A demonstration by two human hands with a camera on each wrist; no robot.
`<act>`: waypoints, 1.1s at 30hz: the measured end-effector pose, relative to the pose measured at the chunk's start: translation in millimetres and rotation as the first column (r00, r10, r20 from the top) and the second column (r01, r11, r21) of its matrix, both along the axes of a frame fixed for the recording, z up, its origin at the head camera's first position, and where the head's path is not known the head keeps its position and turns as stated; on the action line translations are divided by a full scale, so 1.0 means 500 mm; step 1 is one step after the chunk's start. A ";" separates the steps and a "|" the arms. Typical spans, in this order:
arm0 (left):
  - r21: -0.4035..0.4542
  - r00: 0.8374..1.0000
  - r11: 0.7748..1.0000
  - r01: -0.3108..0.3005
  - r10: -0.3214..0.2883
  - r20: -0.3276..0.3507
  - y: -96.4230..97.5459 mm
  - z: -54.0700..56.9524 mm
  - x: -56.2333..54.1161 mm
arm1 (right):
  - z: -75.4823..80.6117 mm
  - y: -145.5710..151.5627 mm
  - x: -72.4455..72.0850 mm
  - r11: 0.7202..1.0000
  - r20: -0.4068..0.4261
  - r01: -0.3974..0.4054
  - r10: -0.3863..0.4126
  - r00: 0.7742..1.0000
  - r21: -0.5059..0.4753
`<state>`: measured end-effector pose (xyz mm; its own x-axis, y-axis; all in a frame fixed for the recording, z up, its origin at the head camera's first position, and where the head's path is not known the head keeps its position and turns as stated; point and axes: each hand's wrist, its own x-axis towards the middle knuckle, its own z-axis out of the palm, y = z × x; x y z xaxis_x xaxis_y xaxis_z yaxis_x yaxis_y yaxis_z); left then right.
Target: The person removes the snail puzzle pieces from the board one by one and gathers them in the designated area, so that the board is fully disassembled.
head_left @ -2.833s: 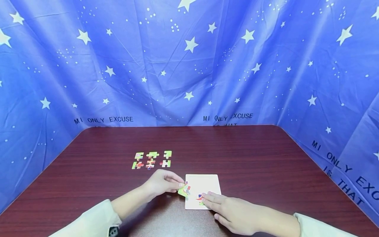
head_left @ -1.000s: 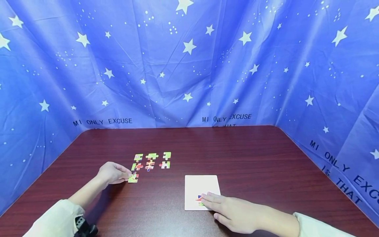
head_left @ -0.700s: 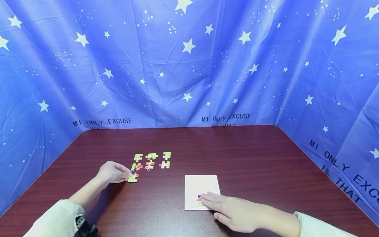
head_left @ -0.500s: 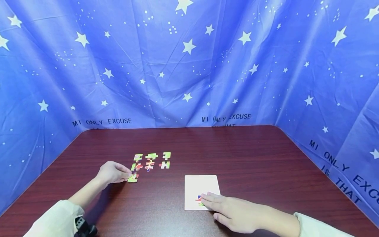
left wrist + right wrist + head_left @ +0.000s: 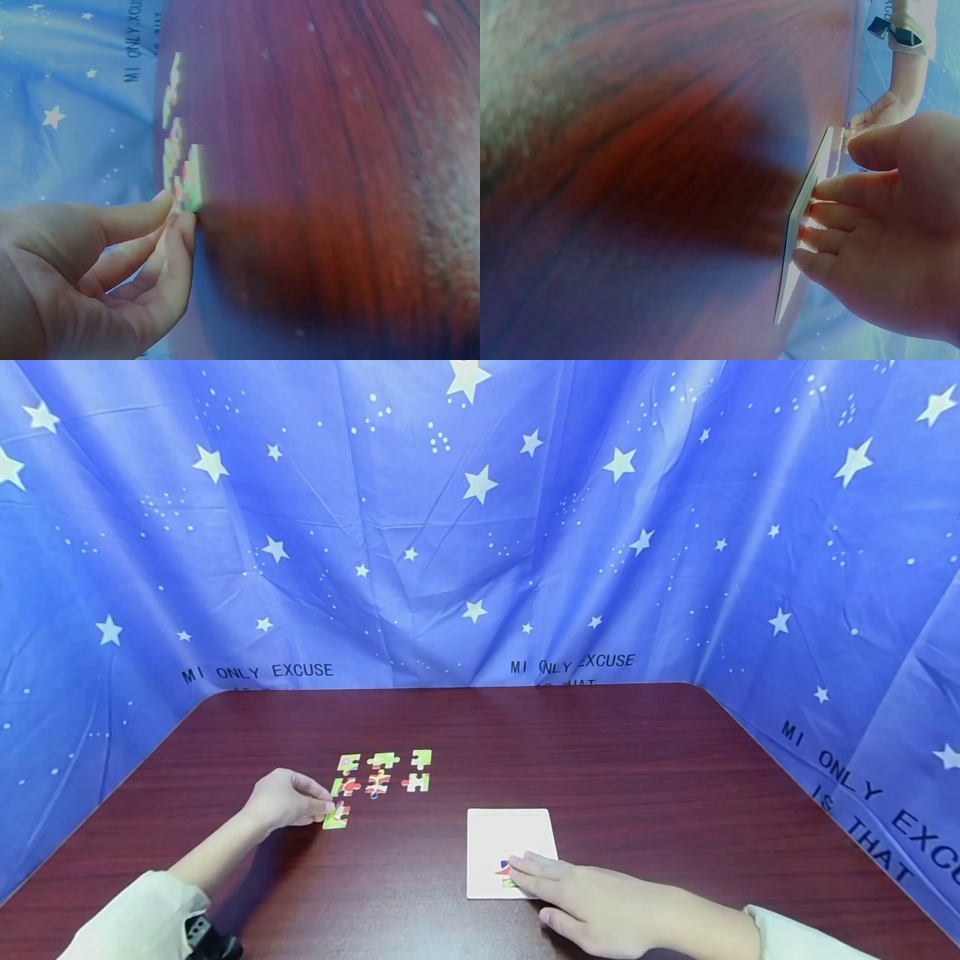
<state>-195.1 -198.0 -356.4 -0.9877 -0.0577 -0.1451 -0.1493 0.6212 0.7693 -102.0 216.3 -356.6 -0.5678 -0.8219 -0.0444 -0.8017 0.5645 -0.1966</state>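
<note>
My left hand pinches a green corner puzzle piece between thumb and fingers, at the near left of the laid-out pieces. In the left wrist view the piece stands out past the fingertips, low at the table surface. My right hand rests with extended fingers on a white square puzzle board. A red, blue and green puzzle piece lies on the board's near part, partly hidden under those fingertips. From the right wrist, the fingers touch the board's face side by side.
Several more puzzle pieces lie in two spaced rows beyond the left hand, left of the board. The dark red wooden table ends at a blue star-printed curtain on its back and sides.
Since the earliest frame, my left hand has carried the green puzzle piece from the board's left edge leftward to the near end of the rows. Lately it holds still there; my right hand stays put.
</note>
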 end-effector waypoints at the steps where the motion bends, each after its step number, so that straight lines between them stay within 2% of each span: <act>1: -0.013 1.000 1.000 0.007 -0.007 -0.010 0.001 0.003 0.001 | 0.000 0.000 0.001 1.000 -0.005 0.001 -0.001 1.000 0.001; 5: -0.074 0.998 0.997 0.032 -0.035 -0.046 0.014 0.021 0.006 | 0.001 0.000 0.003 1.000 -0.033 -0.004 0.003 0.999 -0.007; 9: -0.141 0.991 0.986 0.092 -0.105 -0.086 0.046 0.033 0.015 | 0.003 0.002 0.004 1.000 -0.059 -0.021 0.020 0.998 -0.022; 11: -0.181 0.981 0.974 0.135 -0.157 -0.110 0.067 0.035 0.022 | 0.002 0.006 0.005 0.999 -0.067 -0.032 0.030 0.997 -0.030; 15: -0.254 0.951 0.943 0.215 -0.261 -0.165 0.114 0.035 0.038 | -0.002 0.021 0.005 0.998 -0.065 -0.036 0.033 0.997 -0.045; 19: -0.222 0.918 0.925 0.308 -0.350 -0.188 0.157 0.032 0.051 | -0.002 0.037 0.007 0.999 -0.058 -0.008 0.005 0.998 -0.042; 25: -0.084 0.883 0.899 0.430 -0.438 -0.170 0.213 0.024 0.060 | -0.004 0.049 0.005 0.999 -0.051 -0.005 0.003 0.999 -0.037; 30: -0.020 0.856 0.870 0.492 -0.488 -0.170 0.258 0.016 0.066 | -0.012 0.052 0.005 0.999 -0.066 -0.007 0.004 0.998 -0.050; 33: -0.009 0.837 0.852 0.523 -0.515 -0.181 0.287 0.012 0.069 | -0.014 0.054 0.006 0.999 -0.087 -0.007 0.003 0.996 -0.044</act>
